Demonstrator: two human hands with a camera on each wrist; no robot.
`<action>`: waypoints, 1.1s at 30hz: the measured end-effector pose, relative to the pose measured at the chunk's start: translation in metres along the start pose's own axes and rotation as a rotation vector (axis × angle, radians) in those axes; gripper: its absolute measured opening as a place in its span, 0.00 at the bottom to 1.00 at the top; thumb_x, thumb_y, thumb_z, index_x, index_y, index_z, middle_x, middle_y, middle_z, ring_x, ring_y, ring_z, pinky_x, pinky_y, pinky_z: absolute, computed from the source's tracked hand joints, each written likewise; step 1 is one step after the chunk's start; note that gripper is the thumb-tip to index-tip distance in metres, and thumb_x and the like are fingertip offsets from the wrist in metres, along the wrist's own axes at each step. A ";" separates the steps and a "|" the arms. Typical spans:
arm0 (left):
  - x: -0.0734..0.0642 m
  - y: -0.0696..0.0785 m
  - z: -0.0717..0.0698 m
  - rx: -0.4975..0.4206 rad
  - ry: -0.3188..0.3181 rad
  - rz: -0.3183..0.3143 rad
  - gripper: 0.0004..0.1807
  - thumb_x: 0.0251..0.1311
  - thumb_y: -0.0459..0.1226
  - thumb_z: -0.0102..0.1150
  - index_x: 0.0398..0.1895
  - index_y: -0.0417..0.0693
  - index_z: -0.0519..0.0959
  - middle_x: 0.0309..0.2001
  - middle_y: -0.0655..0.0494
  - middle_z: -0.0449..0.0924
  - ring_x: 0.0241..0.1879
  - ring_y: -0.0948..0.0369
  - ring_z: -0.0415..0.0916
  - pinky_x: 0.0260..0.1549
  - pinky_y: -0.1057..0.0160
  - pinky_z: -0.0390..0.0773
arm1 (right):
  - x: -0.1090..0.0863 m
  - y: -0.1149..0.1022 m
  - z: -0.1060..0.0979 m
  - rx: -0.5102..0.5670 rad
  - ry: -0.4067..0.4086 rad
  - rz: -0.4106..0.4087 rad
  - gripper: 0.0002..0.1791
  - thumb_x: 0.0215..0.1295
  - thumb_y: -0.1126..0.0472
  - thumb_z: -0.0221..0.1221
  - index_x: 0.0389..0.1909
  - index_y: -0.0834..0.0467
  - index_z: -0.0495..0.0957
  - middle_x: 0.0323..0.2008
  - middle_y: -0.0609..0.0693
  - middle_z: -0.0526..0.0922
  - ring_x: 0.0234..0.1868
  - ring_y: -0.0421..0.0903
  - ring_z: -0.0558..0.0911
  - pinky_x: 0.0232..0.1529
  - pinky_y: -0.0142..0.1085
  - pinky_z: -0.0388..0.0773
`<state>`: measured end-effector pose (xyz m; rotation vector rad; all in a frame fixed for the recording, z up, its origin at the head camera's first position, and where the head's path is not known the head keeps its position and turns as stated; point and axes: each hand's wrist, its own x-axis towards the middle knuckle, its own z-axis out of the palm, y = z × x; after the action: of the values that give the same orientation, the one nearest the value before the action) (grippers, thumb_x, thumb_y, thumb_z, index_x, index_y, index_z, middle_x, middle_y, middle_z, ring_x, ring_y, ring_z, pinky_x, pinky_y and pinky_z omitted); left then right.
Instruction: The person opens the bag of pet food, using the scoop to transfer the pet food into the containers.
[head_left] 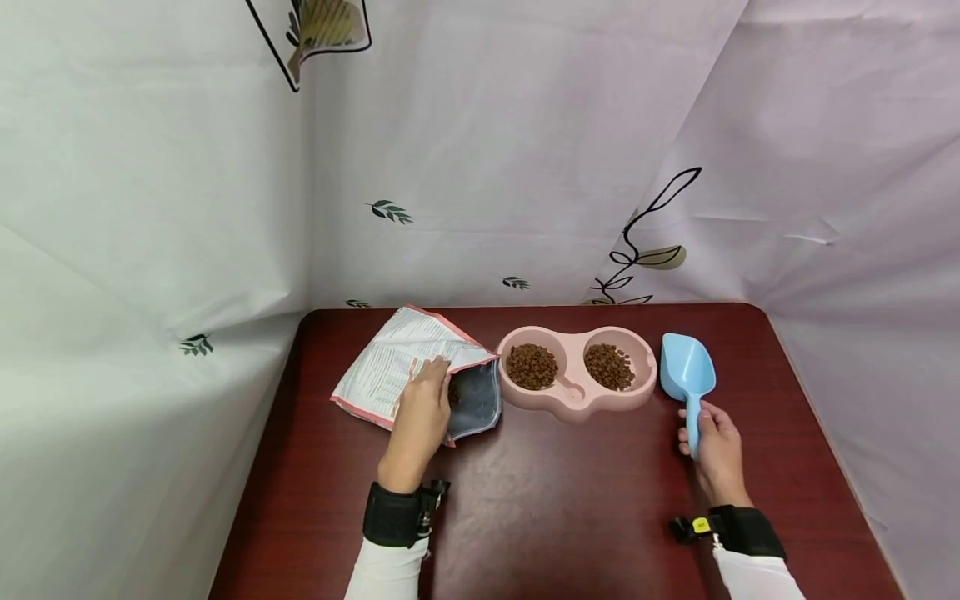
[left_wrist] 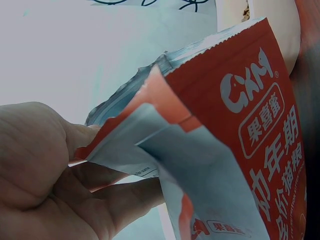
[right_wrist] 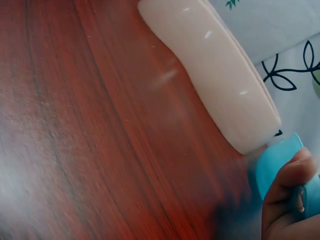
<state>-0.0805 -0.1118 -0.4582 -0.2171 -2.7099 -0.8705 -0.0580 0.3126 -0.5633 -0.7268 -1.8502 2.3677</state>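
Note:
In the head view my left hand (head_left: 425,406) holds the opened edge of a red and white cat food bag (head_left: 399,352). The bag's mouth faces right, with some brown kibble inside. From the left wrist view, the thumb and fingers pinch the red rim of the bag (left_wrist: 225,145). My right hand (head_left: 720,446) grips the handle of a light blue scoop (head_left: 687,367), whose bowl points to the back. Between the hands, a pink double bowl (head_left: 573,408) has kibble (head_left: 532,367) in both hollows. The right wrist view shows the thumb (right_wrist: 295,172) against the scoop.
Everything lies on a dark red wooden table (head_left: 570,500). A pale cloth (head_left: 525,167) with leaf prints hangs behind the table and at its sides. The double bowl stands near the back edge, with the scoop beside its right end.

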 end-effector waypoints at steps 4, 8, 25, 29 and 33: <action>0.000 0.000 0.001 0.004 0.004 -0.001 0.14 0.68 0.29 0.51 0.53 0.31 0.79 0.55 0.34 0.80 0.57 0.41 0.74 0.56 0.43 0.74 | -0.001 0.003 0.004 -0.018 -0.026 0.010 0.19 0.77 0.54 0.41 0.62 0.59 0.59 0.38 0.44 0.82 0.24 0.39 0.79 0.20 0.29 0.79; 0.000 -0.001 0.001 0.005 0.004 -0.004 0.14 0.68 0.29 0.51 0.53 0.32 0.80 0.55 0.34 0.80 0.57 0.41 0.74 0.56 0.43 0.74 | -0.003 0.003 0.008 -0.042 -0.035 0.020 0.20 0.77 0.54 0.40 0.63 0.60 0.57 0.37 0.43 0.83 0.25 0.39 0.81 0.21 0.29 0.81; -0.001 -0.001 -0.002 -0.003 -0.002 -0.003 0.15 0.68 0.29 0.51 0.54 0.31 0.79 0.55 0.33 0.79 0.57 0.41 0.74 0.55 0.42 0.75 | -0.017 -0.002 0.008 -0.415 -0.005 0.125 0.34 0.79 0.49 0.30 0.74 0.69 0.42 0.70 0.63 0.48 0.70 0.57 0.52 0.63 0.46 0.57; 0.000 -0.001 -0.002 -0.003 -0.002 0.002 0.15 0.68 0.29 0.51 0.54 0.31 0.79 0.55 0.33 0.79 0.57 0.40 0.74 0.54 0.41 0.75 | -0.019 -0.002 0.007 -0.462 -0.016 0.105 0.33 0.79 0.51 0.31 0.72 0.70 0.46 0.67 0.63 0.52 0.65 0.55 0.57 0.56 0.38 0.62; 0.000 0.000 -0.002 -0.008 -0.002 0.002 0.15 0.68 0.29 0.51 0.54 0.31 0.79 0.55 0.33 0.79 0.57 0.40 0.74 0.55 0.42 0.75 | -0.018 -0.003 0.007 -0.498 -0.020 0.092 0.32 0.78 0.54 0.35 0.71 0.72 0.47 0.63 0.63 0.57 0.53 0.44 0.66 0.41 0.24 0.67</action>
<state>-0.0798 -0.1132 -0.4568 -0.2219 -2.7079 -0.8815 -0.0451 0.3017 -0.5534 -0.8360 -2.4990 1.9714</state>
